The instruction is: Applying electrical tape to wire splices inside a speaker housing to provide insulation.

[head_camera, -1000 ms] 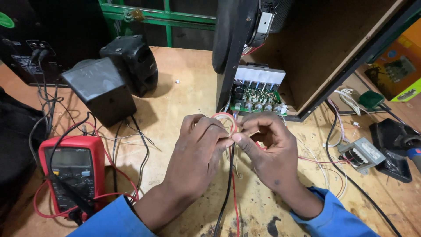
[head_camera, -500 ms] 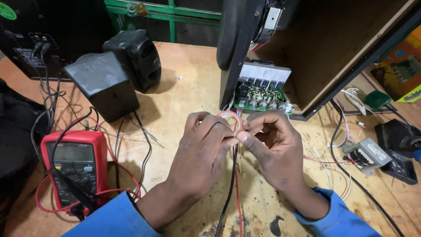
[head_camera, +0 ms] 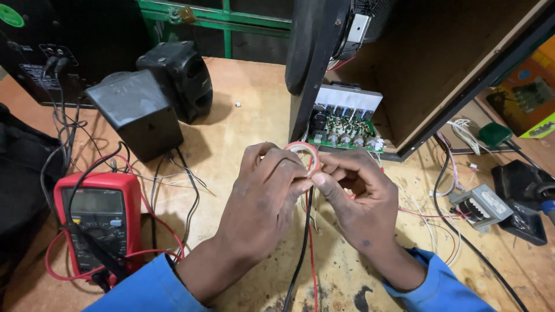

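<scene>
Worn wooden workbench (head_camera: 254, 110), red multimeter (head_camera: 98, 222), two black speakers (head_camera: 156, 98), small transformer (head_camera: 480, 206), loose wires (head_camera: 179, 179)

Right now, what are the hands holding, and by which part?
Both hands, left hand and right hand, hold a small red tape roll by its lower rim, fingertips meeting there.

Red multimeter (head_camera: 98, 222) at left on the wooden bench (head_camera: 254, 110), red and black test leads (head_camera: 147, 242) looped around it. Behind it, two small black speakers (head_camera: 156, 104), one tipped against the other, thin cables trailing off them. Large black speaker box (head_camera: 69, 46) at far left with cables plugged in. Open wooden cabinet (head_camera: 439, 63) at top right, green circuit board (head_camera: 341, 124) with a silver heatsink at its mouth. Small transformer (head_camera: 480, 205) at right among loose wires, a black tool (head_camera: 523, 193) just beside it. Green metal frame (head_camera: 222, 14) along the back.
</scene>
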